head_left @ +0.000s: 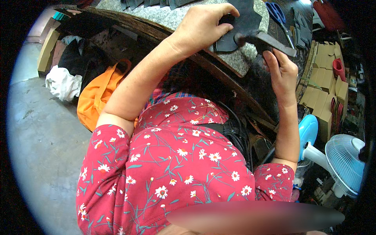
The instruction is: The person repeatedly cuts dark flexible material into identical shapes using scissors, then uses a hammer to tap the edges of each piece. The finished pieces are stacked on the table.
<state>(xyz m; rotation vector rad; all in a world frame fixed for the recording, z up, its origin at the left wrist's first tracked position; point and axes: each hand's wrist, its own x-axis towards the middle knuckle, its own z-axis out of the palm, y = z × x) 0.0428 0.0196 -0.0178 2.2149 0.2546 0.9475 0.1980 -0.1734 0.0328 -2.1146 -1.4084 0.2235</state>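
My left hand (205, 27) pinches the edge of a black leather-like piece (243, 15) between thumb and fingers. The piece lies on a speckled grey stone slab (172, 17), its lower part near the slab's front edge. In my right hand (282, 70) is a hammer (276, 44), its dark metal head slanting across the slab's right edge. One rounded face of the head is close over the piece; I cannot tell if they touch. Most of the handle is hidden by my fingers.
Blue-handled scissors (277, 13) and dark cut pieces (300, 29) lie right of the slab. More black pieces (156, 2) line its far edge. Cardboard boxes (319, 78) and a blue fan (344, 164) stand at right. An orange bag (98, 98) and white cloth (64, 83) are at left.
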